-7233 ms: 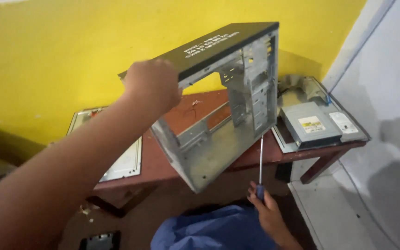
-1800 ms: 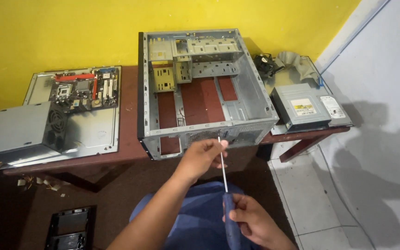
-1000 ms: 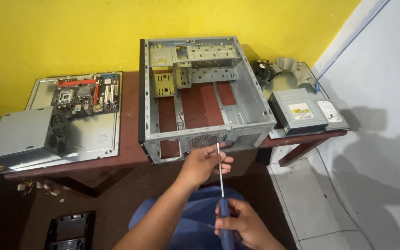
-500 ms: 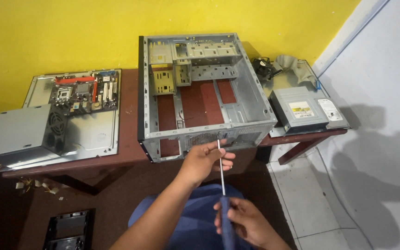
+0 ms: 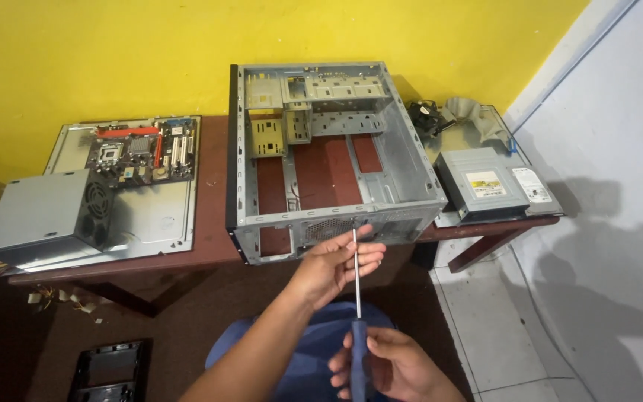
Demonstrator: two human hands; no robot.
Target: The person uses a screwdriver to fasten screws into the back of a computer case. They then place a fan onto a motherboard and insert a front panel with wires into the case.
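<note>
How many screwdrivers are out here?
1. The screwdriver is held upright in front of the table: the right hand grips its blue handle and the left hand pinches its shaft. Others may lie out of view.

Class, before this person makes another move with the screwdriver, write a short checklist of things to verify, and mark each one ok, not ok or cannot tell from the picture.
1. Right hand grips the screwdriver by its blue handle: ok.
2. Left hand steadies the shaft with its fingers: ok.
3. Case lies flat on the table, open side up: ok.
4. Case is stripped of boards: ok.
5. Motherboard and power supply lie apart from the case, to its left: ok.
6. Tip condition: cannot tell.
</note>
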